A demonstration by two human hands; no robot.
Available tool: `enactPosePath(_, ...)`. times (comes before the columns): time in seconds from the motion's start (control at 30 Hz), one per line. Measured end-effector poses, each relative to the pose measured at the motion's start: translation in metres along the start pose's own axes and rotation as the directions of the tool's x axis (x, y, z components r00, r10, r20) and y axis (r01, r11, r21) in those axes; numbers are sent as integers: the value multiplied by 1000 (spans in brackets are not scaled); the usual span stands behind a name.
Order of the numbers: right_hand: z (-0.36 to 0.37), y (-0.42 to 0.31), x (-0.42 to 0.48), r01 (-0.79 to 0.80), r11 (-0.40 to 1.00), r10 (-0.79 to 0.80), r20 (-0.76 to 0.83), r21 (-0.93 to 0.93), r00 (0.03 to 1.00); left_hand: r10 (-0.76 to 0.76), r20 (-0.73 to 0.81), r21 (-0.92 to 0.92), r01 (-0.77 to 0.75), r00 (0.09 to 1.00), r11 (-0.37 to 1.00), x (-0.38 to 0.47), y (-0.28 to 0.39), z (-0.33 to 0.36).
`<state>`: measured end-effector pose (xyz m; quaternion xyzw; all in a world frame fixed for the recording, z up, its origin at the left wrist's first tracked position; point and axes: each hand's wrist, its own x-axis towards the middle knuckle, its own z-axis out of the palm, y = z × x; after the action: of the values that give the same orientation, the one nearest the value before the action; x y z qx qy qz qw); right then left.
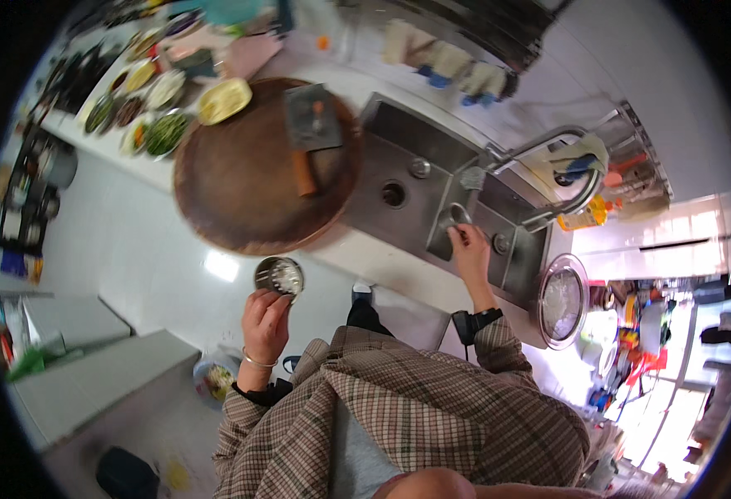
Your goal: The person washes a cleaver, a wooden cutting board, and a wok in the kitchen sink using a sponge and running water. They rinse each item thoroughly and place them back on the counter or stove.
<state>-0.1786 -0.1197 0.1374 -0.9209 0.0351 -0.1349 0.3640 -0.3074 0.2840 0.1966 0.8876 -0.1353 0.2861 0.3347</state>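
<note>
My left hand [267,318] grips the rim of a small metal bowl [280,276] holding white pieces, above the floor just off the counter's front edge. Over the double sink [396,162], my right hand [468,240] holds a small metal cup [455,215] near the divider between the basins. A large round wooden chopping board [241,181] lies left of the sink, bearing a cleaver [313,118] with a wooden handle.
Bowls of cut vegetables [166,133] and a yellow dish [224,101] stand beyond the board. The faucet [543,140] arches over the sink. Right of it are a yellow bottle [582,215] and a glass bowl [563,302] with white contents. A bin [216,377] stands below.
</note>
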Motion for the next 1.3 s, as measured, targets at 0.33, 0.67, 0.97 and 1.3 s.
enactPosePath(0.33,4,350,43,-491,742,663,396,-456,635,130,835,-180,42,535,983,140,-8,313)
enactPosePath(0.67,11,317,34,-284,916,391,473,-284,789,-167,927,218,-119,335,969,113,-72,474)
enactPosePath(0.97,-71,142,-7,-404,909,362,285,102,887,-309,948,292,-171,-79,941,87,-87,509)
enactPosePath(1.3,-130,97,1,-359,873,438,-204,331,875,226,950,-239,36,214,970,128,16,359)
